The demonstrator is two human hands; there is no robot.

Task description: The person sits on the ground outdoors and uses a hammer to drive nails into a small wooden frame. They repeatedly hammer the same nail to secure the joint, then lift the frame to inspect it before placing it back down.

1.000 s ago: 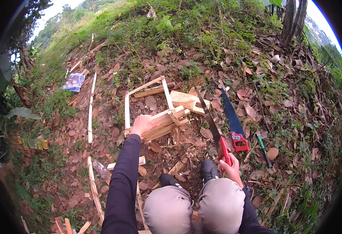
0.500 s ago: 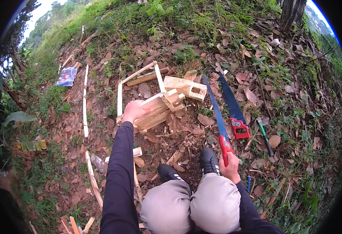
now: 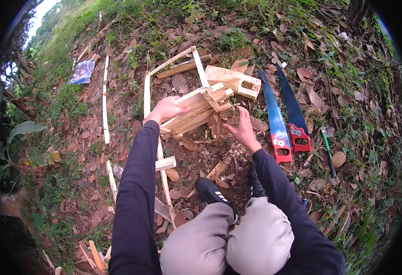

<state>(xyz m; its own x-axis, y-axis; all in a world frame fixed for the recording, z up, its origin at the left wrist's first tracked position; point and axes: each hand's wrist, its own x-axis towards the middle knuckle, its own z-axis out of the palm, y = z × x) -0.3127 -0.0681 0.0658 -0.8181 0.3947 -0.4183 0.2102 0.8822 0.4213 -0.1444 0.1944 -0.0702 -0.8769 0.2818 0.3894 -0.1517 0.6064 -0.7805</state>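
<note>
I crouch on leaf-strewn ground over a rough assembly of pale wooden planks with a notched block at its far end. My left hand grips the near left edge of the planks. With fingers spread and holding nothing, my right hand hovers just right of the wood scraps under the planks. Two blue-bladed handsaws with red handles lie on the ground to the right: one saw close to my right hand, the other saw beside it.
Thin wooden slats and offcuts lie around my feet. A green-handled tool rests right of the saws. A blue plastic wrapper lies far left. Grass and a slope rise behind; my knees and black shoes fill the lower middle.
My right hand has let go of the nearer saw, which now lies beside the other one, and the hand has moved left toward the wood. The left hand stays on the planks.
</note>
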